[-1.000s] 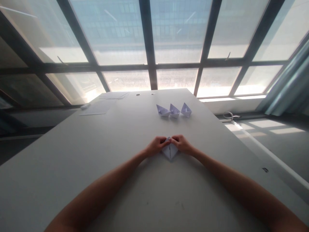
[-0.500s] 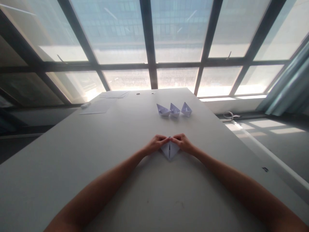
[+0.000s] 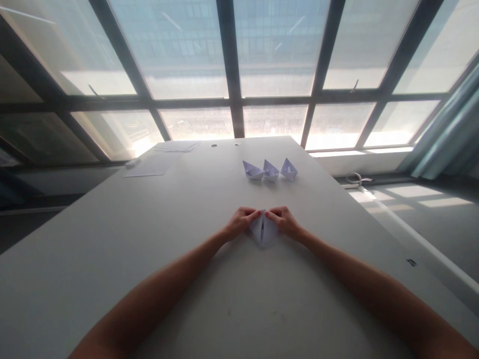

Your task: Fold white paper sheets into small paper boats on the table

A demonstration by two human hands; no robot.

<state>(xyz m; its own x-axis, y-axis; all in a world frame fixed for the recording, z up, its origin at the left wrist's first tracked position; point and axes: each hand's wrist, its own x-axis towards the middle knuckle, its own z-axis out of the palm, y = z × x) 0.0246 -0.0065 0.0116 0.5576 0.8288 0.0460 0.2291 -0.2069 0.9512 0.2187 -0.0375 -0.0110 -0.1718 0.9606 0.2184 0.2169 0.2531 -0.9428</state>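
Between my hands is a folded white paper, diamond-shaped with a dark slit down its middle and a point toward me. My left hand pinches its upper left side, thumb on top. On the upper right side my right hand pinches it the same way. My fingers hide the paper's outer corners. Beyond the hands stand three folded paper boats: a left one, a middle one touching or overlapping it, and a right one slightly apart.
The white table reaches to the windows. Flat paper sheets lie at its far left. A small dark object is near the right edge. A blue-green curtain hangs at the right.
My two thumbs have drawn slightly apart at the top of the folded paper, and its near point has shifted a little away from me. The three boats have not moved.
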